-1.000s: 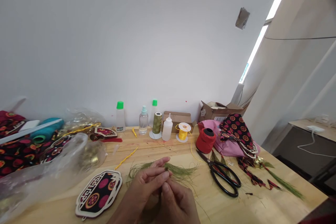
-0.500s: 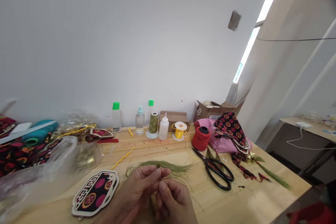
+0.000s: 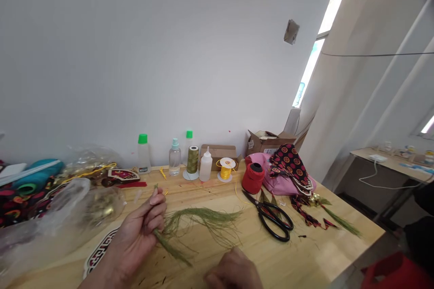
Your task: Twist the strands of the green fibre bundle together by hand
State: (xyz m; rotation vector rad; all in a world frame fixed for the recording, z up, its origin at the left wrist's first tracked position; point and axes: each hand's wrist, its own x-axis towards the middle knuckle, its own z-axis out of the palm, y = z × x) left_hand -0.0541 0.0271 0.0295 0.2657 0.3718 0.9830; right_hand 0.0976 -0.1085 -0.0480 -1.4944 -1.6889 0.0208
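My left hand (image 3: 140,230) is closed round a green thread tassel (image 3: 173,249). The strands hang out below its fingers to the right, and a small tip pokes up above the thumb. A loose bundle of green threads (image 3: 206,216) lies on the table just right of that hand. My right hand (image 3: 234,271) is low in the view, apart from the left and smeared by motion; its fingers are partly cut off by the lower edge. Black-handled scissors (image 3: 273,221) lie to its upper right. Under my left forearm, a patterned white-edged ornament (image 3: 101,249) is mostly covered.
Along the wall stand a glue bottle (image 3: 205,166), a green thread spool (image 3: 193,160), a yellow cord spool (image 3: 226,172) and a red thread cone (image 3: 253,179). Plastic bags (image 3: 40,239) fill the left side. A pink bag (image 3: 271,181) and finished tassels (image 3: 344,222) lie right.
My hands have come apart. The left has moved left and up with the tassel, over the ornament; the right has dropped toward the lower edge. The whole view has shifted slightly.
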